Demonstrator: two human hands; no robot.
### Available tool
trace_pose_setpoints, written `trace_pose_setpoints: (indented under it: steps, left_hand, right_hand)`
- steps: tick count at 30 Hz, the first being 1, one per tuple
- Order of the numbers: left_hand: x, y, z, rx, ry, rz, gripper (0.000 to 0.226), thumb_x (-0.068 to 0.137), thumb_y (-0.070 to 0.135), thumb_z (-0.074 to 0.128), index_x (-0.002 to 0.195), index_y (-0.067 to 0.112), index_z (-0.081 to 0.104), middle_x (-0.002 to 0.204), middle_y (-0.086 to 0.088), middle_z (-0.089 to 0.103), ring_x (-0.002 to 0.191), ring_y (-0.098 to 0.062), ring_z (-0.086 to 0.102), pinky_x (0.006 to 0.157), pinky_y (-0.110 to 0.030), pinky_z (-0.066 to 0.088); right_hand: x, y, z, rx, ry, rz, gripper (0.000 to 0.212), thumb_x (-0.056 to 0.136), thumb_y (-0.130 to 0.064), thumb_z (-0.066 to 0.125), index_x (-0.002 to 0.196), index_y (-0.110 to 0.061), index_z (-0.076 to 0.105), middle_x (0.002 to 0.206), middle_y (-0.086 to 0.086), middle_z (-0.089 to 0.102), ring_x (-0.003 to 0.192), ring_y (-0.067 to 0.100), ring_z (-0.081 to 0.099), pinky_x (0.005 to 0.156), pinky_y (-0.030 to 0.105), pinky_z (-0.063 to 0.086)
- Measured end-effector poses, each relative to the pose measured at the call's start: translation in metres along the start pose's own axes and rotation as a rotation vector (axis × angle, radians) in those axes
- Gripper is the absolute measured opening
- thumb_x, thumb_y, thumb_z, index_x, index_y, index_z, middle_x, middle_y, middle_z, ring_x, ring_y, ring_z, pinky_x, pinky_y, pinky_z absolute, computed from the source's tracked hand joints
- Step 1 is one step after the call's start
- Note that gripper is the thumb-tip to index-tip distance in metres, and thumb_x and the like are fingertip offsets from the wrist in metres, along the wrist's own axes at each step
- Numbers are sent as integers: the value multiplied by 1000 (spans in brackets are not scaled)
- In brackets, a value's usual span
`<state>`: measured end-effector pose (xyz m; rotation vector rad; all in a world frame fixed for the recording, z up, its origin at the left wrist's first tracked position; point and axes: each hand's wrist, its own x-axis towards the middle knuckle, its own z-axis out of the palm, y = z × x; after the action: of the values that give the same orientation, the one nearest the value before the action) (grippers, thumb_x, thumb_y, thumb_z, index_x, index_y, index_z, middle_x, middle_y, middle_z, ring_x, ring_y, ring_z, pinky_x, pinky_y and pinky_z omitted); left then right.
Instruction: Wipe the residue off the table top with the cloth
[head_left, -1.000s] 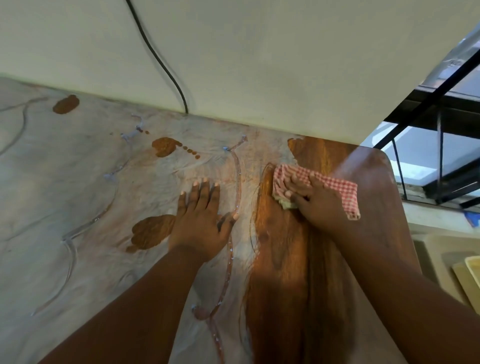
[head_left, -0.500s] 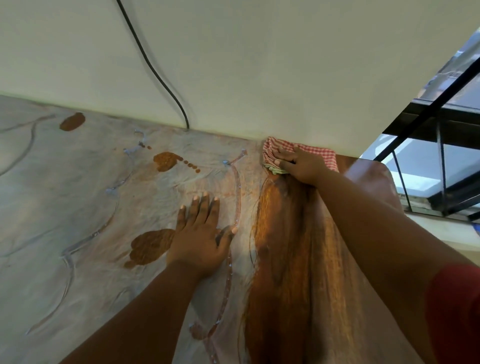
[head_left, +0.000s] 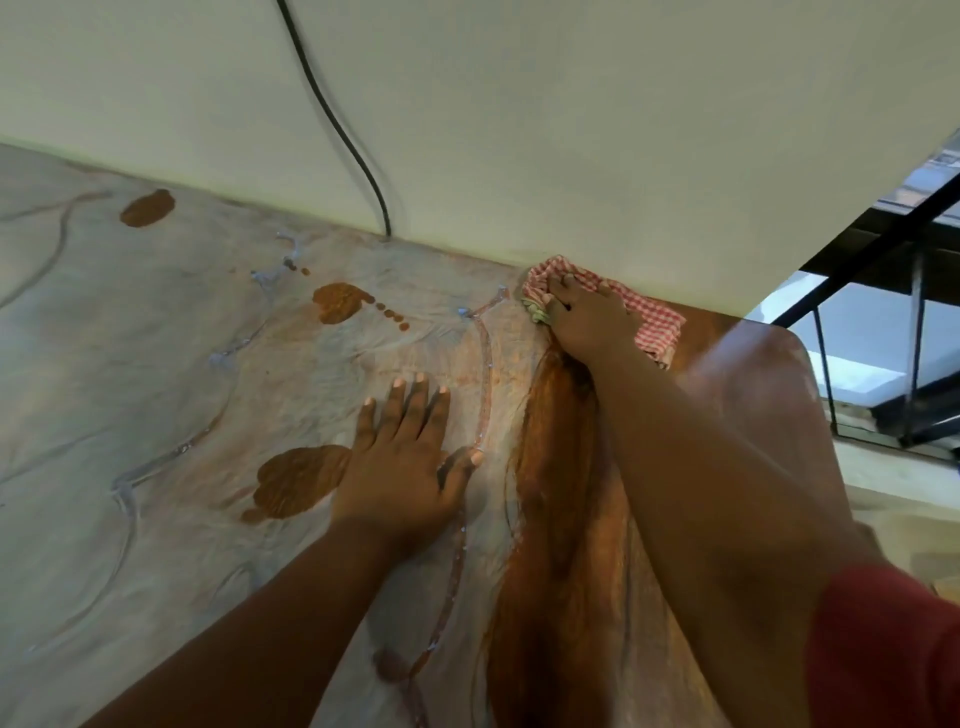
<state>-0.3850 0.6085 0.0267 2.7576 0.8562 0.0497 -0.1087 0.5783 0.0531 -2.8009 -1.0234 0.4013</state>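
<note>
I see soft daylight entering from the window (head_left: 878, 332) at right. Glare streaks the table top (head_left: 748, 374); edges bend, slightly blurred.

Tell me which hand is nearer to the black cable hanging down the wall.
Right. The right hand presses the cloth at the wall's base, right of the cable. The left hand lies flat, nearer the person.

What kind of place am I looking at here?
Probably a home or small shop: a wooden table top filmed with pale residue against a plain wall, cable hanging, railing outside.
</note>
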Motion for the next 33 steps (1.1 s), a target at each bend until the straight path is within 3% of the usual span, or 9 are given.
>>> trace_pose_setpoints:
  steps: [11, 14, 17, 23, 27, 31, 33]
  left_hand:
    - [0, 0, 3, -14, 44, -7, 77, 93, 64, 13, 153, 17, 3, 160, -4, 1, 147, -21, -8, 118, -41, -7]
    - [-1, 0, 2, -30, 49, 4, 76, 94, 63, 15, 153, 17, 7, 160, -4, 3, 146, -20, -8, 118, -42, -6]
    - [-1, 1, -1, -39, 37, -1, 76, 93, 64, 10, 153, 19, -1, 159, -1, -7, 144, -17, -19, 117, -40, -12]
    - [-2, 1, -5, -31, -4, -15, 74, 93, 65, 4, 151, 23, -14, 156, 2, -22, 139, -14, -32, 115, -41, -17]
    - [-1, 1, -5, -35, -15, -11, 74, 92, 67, 4, 149, 24, -17, 154, 3, -27, 137, -13, -36, 113, -41, -18]
    - [0, 1, -7, -35, -39, -13, 77, 90, 70, 0, 149, 24, -18, 154, 4, -29, 136, -13, -37, 113, -42, -18]
    - [0, 1, -6, -28, -37, -9, 76, 91, 70, 1, 149, 24, -18, 154, 4, -28, 137, -14, -36, 114, -42, -17]
  right_hand:
    - [-51, -3, 13, -71, -96, -323, 46, 101, -46, 24, 147, -46, 19, 155, -20, 14, 144, 22, 12, 110, 52, 12]
    - [-55, 34, 8, -82, -126, -314, 45, 99, -53, 23, 144, -52, 19, 154, -23, 16, 144, 19, 13, 111, 54, 14]
    - [-41, 49, 2, -97, -116, -229, 47, 98, -57, 19, 144, -52, 14, 154, -22, 14, 144, 22, 14, 110, 58, 18]
    - [13, -21, 12, -106, -54, -152, 58, 92, -51, 10, 149, -39, 13, 158, -11, 15, 141, 34, 21, 107, 63, 20]
    - [15, -64, 12, -76, -43, -118, 50, 100, -45, 21, 149, -37, 17, 157, -11, 16, 141, 37, 14, 106, 65, 14]
    - [11, -78, 10, -62, -63, -231, 49, 100, -46, 25, 148, -42, 18, 158, -14, 13, 140, 36, 14, 106, 65, 14]
    - [11, -63, 10, -24, -77, -309, 49, 97, -50, 28, 145, -48, 20, 156, -13, 20, 139, 34, 20, 108, 62, 18]
